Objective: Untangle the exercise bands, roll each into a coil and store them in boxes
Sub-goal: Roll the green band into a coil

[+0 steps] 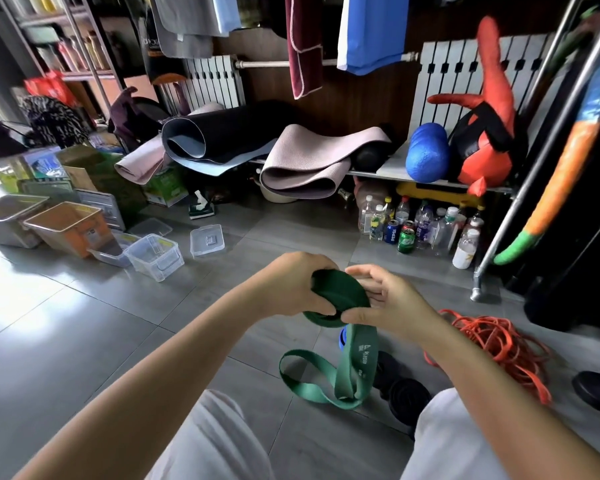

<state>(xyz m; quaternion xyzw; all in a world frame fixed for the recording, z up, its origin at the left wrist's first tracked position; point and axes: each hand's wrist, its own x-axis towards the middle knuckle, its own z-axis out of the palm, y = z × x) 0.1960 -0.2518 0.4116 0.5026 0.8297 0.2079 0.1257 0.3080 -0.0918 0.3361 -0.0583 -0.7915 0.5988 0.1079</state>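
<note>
I see my left hand (291,285) curled round the green band (340,292), its grip clamped on the wound part of the coil, thumb low on the near side and fingers over the top. My right hand (388,299) takes the same coil from the other side: thumb and forefinger pinch its lower edge where the loose strap leaves it, and the other fingers are loosely spread. The coil is in the air between both hands, above my knees. The unrolled rest of the band hangs down from it and lies in a loop on the grey tiled floor (84,323) between my legs. Just behind that loop, dark bands (407,393) lie on the floor. To the right lies a tangle of orange bands (492,341). Well off to the left, a clear plastic box (160,265) stands on the floor among other bins, with a clear lid (207,240) near it
</note>
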